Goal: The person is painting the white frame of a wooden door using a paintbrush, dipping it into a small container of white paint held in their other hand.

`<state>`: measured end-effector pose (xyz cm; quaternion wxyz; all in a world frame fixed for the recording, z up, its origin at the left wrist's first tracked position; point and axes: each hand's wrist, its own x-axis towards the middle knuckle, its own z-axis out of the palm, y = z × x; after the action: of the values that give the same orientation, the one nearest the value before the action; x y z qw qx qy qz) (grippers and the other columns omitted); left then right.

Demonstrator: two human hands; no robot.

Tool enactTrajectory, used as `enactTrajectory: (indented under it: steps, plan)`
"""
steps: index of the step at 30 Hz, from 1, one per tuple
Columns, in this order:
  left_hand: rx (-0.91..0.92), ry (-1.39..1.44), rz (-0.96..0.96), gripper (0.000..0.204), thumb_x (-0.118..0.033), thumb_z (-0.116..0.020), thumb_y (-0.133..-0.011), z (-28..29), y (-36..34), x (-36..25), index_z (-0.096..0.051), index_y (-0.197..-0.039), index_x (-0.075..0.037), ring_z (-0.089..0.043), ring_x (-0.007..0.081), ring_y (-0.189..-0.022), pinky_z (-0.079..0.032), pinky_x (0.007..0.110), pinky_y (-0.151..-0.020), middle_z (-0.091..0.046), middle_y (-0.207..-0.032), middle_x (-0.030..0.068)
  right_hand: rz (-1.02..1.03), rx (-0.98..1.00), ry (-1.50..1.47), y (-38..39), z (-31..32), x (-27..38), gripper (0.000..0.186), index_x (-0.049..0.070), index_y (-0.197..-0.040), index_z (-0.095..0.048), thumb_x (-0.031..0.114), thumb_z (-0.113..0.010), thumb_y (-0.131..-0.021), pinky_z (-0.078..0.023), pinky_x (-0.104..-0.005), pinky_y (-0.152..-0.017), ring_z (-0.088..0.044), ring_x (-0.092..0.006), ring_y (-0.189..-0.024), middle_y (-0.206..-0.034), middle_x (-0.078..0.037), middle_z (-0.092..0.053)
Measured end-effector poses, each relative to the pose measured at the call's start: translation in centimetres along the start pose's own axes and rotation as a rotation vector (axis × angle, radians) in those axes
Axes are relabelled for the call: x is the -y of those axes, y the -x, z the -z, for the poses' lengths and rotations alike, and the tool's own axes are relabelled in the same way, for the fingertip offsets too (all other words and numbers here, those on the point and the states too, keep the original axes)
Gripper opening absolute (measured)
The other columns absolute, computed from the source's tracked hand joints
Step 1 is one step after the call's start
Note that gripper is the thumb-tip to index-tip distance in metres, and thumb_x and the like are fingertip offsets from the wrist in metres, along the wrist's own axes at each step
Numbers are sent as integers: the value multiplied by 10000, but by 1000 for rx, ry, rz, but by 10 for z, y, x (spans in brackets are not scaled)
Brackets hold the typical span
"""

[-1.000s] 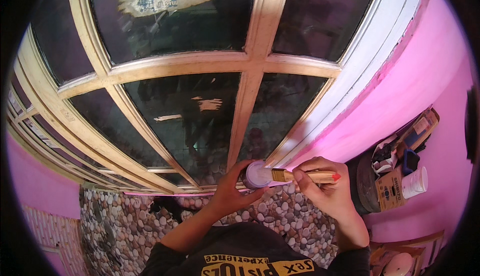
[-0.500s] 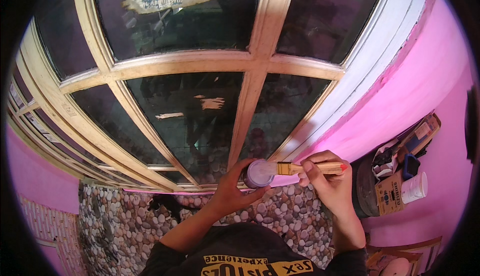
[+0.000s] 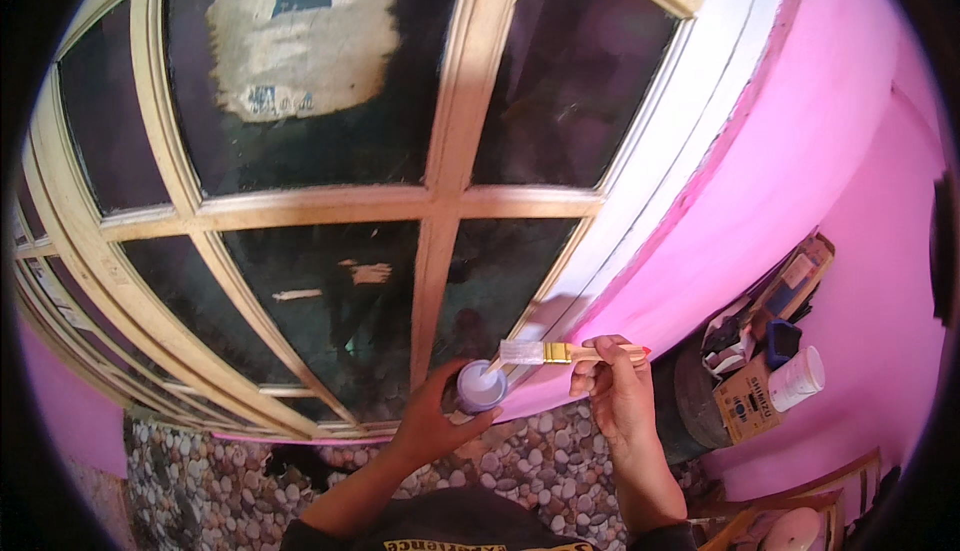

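My left hand (image 3: 432, 413) is wrapped round a small purple-rimmed cup (image 3: 478, 383) of pale liquid, with a thin stick in it. My right hand (image 3: 620, 396) grips the wooden handle of a paintbrush (image 3: 522, 351) with pale bristles and a yellow metal band. The brush lies sideways just above and right of the cup's mouth. Both are in front of a multi-paned window (image 3: 443, 101) with cream frames and dark glass, which carries a torn paper patch (image 3: 300, 41) and smaller peeling scraps. A white outer frame (image 3: 690, 141) runs along its right side.
A pink wall (image 3: 850, 301) curves round the right. Against it stand a dark bin (image 3: 685, 406), a cardboard box (image 3: 745, 406), a white tub (image 3: 797, 379) and assorted clutter. Wooden pieces lie at the lower right. The floor (image 3: 530, 466) has a pebble pattern, with a dark shape on it.
The view has tilted up, showing more upper window, and my hands sit lower in the picture. The brush's bristles have risen from the cup's mouth to just above it.
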<state>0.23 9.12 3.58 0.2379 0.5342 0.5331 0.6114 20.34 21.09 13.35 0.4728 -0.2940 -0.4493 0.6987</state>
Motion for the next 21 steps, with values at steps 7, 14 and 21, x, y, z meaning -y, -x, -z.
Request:
enactTrajectory:
  steps: [7, 14, 21]
  plan:
    - [19, 44, 12, 767, -230, -915, -766, -2, 8, 13, -493, -1357, 16, -646, 250, -1150, -523, 366, -996, -627, -1236, 181, 714, -63, 132, -19, -17, 58, 213, -55, -1103, -618, 143, -577, -1036, -580, -372, -642, -676, -245, -652, -788, -156, -674]
    - [-10, 9, -6, 773, -229, -924, -755, 3, 22, 17, -496, -1350, 14, -651, 241, -1127, -532, 358, -971, -621, -1219, 165, 1247, -118, 603, -29, -38, 79, 157, -78, -1093, -618, 56, -606, -1011, -590, -349, -735, -732, -254, -784, -919, -188, -700]
    - [-7, 56, 56, 773, -226, -929, -748, 8, 25, 15, -501, -1349, 5, -652, 237, -1130, -530, 352, -968, -629, -1226, 154, 1431, -113, 726, -50, -41, 92, 117, -89, -1065, -631, -2, -614, -989, -599, -332, -734, -738, -250, -803, -947, -186, -688]
